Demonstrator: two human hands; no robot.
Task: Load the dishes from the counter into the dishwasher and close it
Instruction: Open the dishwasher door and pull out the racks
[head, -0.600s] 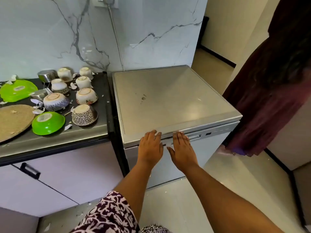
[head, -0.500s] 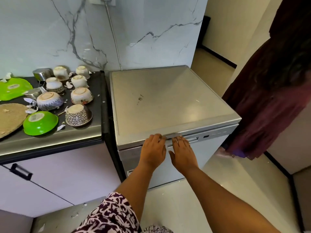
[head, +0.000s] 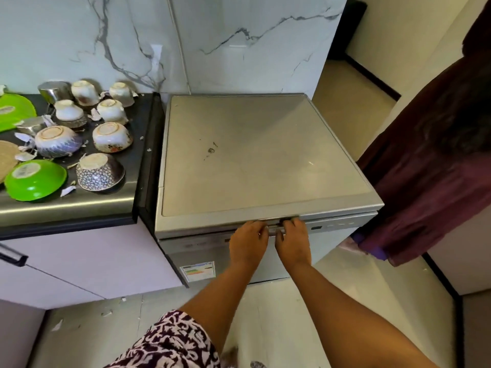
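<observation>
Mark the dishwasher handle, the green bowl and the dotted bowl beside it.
handle point(head: 275, 227): head view, exposed middle of the bar
green bowl point(head: 36, 180): head view, upturned outer side
dotted bowl point(head: 99, 173): head view, patterned outer side

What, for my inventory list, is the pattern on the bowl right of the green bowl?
The bowl shows small white motifs on dark blue; head view.

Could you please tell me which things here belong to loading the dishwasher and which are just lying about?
Job: dishwasher, handle, left hand, right hand, bowls, green dish, steel cup.
Lying about: woven mat, white scraps, wall cable, bystander.
</observation>
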